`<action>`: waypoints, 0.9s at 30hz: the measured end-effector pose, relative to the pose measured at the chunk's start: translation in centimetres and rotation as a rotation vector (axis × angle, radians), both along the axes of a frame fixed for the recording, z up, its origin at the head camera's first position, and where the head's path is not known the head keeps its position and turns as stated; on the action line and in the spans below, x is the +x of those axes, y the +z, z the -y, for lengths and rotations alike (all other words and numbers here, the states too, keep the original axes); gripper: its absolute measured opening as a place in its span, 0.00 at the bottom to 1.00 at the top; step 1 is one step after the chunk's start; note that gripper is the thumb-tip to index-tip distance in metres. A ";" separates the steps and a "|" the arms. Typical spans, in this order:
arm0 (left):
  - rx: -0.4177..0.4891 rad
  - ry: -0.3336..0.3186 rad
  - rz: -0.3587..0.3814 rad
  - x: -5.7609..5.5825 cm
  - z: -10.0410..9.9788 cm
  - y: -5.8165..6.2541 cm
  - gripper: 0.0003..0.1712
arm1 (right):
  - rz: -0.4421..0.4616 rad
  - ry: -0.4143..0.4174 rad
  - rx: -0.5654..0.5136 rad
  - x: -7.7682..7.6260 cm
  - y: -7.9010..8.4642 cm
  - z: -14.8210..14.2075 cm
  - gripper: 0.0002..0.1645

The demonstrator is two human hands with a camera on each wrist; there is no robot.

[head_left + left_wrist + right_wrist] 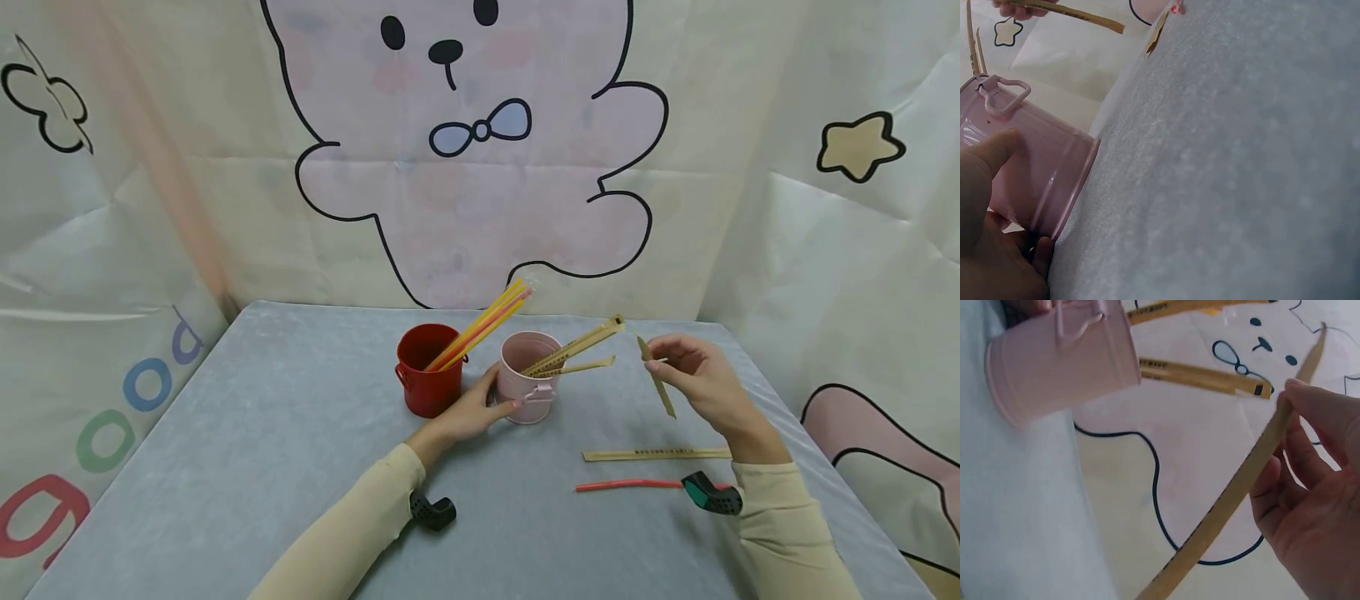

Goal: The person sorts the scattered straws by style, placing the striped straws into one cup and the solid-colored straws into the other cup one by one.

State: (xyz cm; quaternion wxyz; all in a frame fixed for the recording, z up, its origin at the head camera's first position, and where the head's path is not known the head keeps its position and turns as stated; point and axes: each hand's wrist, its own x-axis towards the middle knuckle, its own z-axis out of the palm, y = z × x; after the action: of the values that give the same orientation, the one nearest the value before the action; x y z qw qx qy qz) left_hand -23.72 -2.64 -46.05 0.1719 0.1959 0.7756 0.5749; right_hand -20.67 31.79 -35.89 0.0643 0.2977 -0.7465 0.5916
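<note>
My left hand (472, 408) grips a small pink metal bucket (528, 396) low on its side; in the left wrist view the thumb lies across its wall. Several paper-wrapped sticks (577, 346) lean out of this bucket to the right. Right of it, above the table, my right hand (693, 371) pinches another slim brown paper-wrapped stick (1229, 494) between thumb and fingertips. The held stick slants and is apart from the bucket. What the wrappers contain is hidden.
Left of the pink bucket stands a red bucket (429, 383) with several yellow and orange-red straws (483, 327). Below my right hand, a paper-wrapped stick (652, 454) and a red straw (626, 484) lie on the grey-blue tablecloth (225, 467). A printed cloth backdrop (480, 217) rises behind the table.
</note>
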 end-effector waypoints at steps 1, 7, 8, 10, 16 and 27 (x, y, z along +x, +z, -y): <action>0.001 -0.002 -0.002 0.0 0.0 0.0 0.49 | -0.006 0.009 -0.040 0.2 0.2 0.1 0.14; -0.007 -0.003 -0.007 0.0 -0.1 0.0 0.49 | -0.017 0.026 -0.204 0.8 1.0 0.8 0.21; -0.009 -0.001 -0.007 0.0 -0.1 0.0 0.49 | -0.020 0.011 -0.224 0.9 1.1 0.9 0.21; -0.012 0.002 -0.003 0.0 -0.1 0.0 0.49 | -0.021 -0.013 -0.276 1.1 1.3 1.1 0.22; -0.008 -0.006 -0.005 -0.1 0.0 -0.1 0.49 | -0.045 0.045 -0.481 1.3 1.8 1.3 0.20; -0.011 -0.005 -0.015 -0.2 0.0 -0.1 0.49 | -0.085 0.111 -0.796 2.0 3.5 2.0 0.15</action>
State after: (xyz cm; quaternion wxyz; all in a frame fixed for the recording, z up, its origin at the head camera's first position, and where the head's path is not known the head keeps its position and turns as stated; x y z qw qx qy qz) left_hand -23.90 -2.64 -46.17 0.1687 0.2013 0.7794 0.5688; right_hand -18.62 29.83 -32.34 0.1736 0.3137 -0.4384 0.8242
